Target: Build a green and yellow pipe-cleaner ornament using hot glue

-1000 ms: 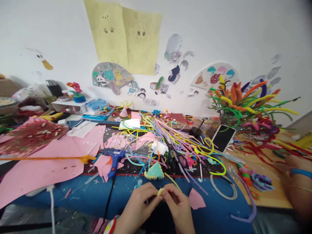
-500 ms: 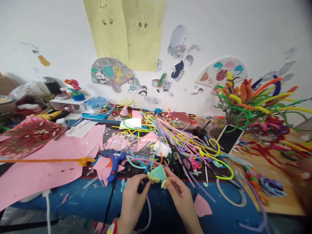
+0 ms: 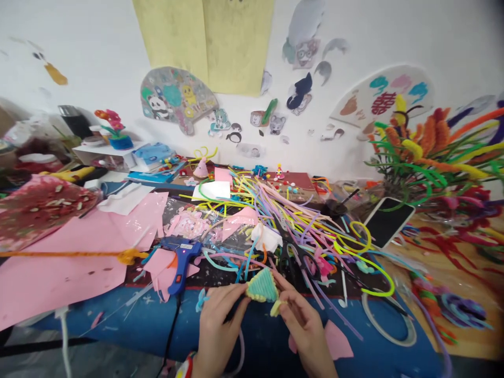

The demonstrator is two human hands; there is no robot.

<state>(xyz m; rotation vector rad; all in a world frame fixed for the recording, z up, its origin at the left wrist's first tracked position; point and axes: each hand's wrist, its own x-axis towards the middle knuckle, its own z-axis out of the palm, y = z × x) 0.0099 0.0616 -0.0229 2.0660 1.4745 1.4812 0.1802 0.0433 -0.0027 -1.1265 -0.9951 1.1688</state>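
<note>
Together, hands [image 3: 221, 315] [image 3: 301, 317] hold triangle [image 3: 263, 286], yellow piece [image 3: 275, 308]

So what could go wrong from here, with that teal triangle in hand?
The small yellow piece pinched in the right hand might slip, as its hold looks slight.
The left hand, on the teal triangle, is near the blue glue gun; if that is hot, drifting left might risk a burn.
The gun's black cord runs down beside the left hand and could snag.
</note>
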